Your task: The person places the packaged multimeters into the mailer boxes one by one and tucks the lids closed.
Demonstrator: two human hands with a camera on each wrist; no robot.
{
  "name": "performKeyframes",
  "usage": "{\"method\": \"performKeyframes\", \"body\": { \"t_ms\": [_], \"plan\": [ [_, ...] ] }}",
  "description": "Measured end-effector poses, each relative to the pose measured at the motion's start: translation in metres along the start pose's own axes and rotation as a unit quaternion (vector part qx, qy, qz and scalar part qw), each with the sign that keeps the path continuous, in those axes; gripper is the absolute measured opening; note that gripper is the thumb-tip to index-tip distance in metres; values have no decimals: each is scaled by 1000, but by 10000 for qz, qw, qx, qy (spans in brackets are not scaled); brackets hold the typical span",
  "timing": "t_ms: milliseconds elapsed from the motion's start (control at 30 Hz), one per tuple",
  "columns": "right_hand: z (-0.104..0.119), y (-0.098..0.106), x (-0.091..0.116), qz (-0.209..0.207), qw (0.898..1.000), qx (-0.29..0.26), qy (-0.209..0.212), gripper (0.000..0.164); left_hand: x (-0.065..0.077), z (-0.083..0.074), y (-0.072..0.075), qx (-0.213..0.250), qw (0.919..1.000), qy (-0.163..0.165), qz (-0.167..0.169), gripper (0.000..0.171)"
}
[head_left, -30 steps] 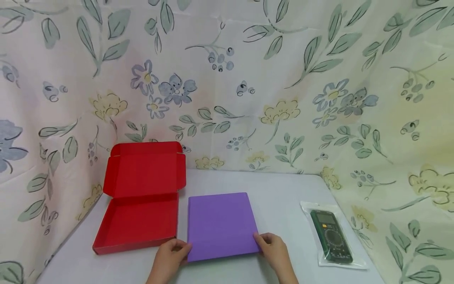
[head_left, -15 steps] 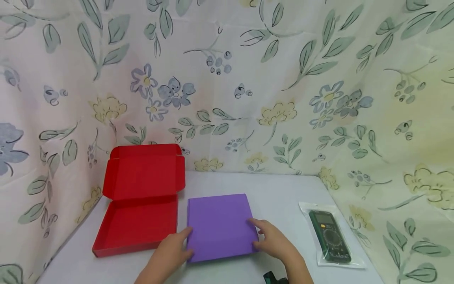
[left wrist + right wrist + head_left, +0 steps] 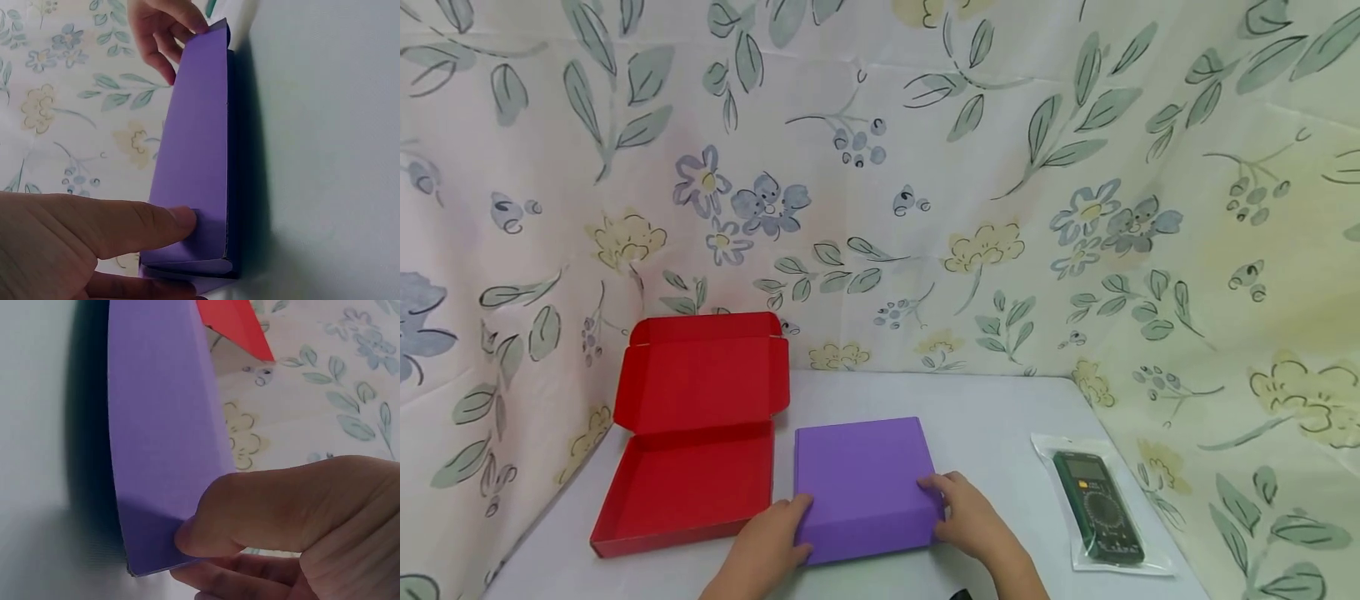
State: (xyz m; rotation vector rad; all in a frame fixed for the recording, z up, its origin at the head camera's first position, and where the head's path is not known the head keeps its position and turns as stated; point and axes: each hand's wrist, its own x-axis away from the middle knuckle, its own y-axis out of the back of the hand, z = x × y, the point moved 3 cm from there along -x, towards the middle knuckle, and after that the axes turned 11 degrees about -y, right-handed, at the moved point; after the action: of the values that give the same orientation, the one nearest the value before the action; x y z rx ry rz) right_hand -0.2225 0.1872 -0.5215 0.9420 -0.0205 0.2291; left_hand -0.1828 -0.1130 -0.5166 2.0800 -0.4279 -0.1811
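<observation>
Fingers (image 3: 134, 286) curled round both ends of a purple box (image 3: 861, 467)

Leftmost on the white surface (image 3: 992, 408) sat a red box (image 3: 696, 471), its lid (image 3: 703, 379) raised toward the flowered cloth (image 3: 880, 217) behind. Its place off to one side probably left working room in front of the person. Just beside it lay the purple box, its top folded down, near the person and between the two hands, likely so that both ends could be reached at once. Gripping the front corners together seemed a sensible way to steady light card and press the front panel (image 3: 872, 535) evenly. A dark band ran along that panel's lower edge; whether gap or shadow could not be told.

Left hand (image 3: 767, 537): the thumb (image 3: 140, 225) pressed the front panel near its left corner while another finger lay against the left end, parted only about as far as the corner needed. Whether the knuckles touched the red box could not be made out.

Right hand (image 3: 973, 517): the thumb pressed the same panel near its right corner, one fingertip met the top, and other fingers bent round the right end, so this hand gripped the purple box too.

Farthest right, well apart from both hands, a meter (image 3: 1099, 506) lay in a clear bag (image 3: 1080, 559), perhaps placed there to be out of the way.
</observation>
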Motion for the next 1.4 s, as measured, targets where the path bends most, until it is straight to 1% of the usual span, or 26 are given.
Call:
{"method": "performKeyframes", "body": {
  "t_ms": [233, 333, 400, 500, 633, 800, 933, 1067, 1167, 1300, 1400],
  "plan": [
    [2, -2, 3, 38, 9993, 351, 158, 64, 0, 2, -1, -32, 9998, -200, -8, 56],
    [3, -4, 3, -26, 9986, 475, 226, 64, -1, 3, -1, -58, 9997, -240, 18, 53],
    [4, -5, 2, -172, 9977, 583, 292, 62, -2, 3, -1, -114, 9997, -193, 67, 52],
    [6, -8, 1, -490, 9938, 901, 430, 58, -4, 3, -1, -254, 9995, -140, 98, 50],
    [8, -12, -1, -828, 9873, 1245, 528, 55, -4, 3, -1, -500, 9983, -288, -66, 45],
    [4, -16, -1, -958, 9857, 1278, 544, 53, -3, 7, -8, -800, 9950, -518, -296, 38],
    [-1, -18, 0, -1162, 9839, 1232, 568, 50, -4, 12, -15, -1080, 9913, -582, -471, 33],
    [-2, -17, -1, -1392, 9813, 1182, 613, 50, -6, 14, -18, -1252, 9888, -582, -569, 30],
    [1, -15, -1, -1518, 9798, 1157, 602, 50, -6, 12, -17, -1261, 9881, -614, -627, 29],
    [5, -13, 0, -1621, 9795, 1108, 451, 51, -7, 10, -15, -1245, 9876, -666, -693, 28],
    [7, -12, 1, -1621, 9810, 1030, 263, 51, -9, 9, -13, -1170, 9894, -622, -589, 29]
  ]
}}
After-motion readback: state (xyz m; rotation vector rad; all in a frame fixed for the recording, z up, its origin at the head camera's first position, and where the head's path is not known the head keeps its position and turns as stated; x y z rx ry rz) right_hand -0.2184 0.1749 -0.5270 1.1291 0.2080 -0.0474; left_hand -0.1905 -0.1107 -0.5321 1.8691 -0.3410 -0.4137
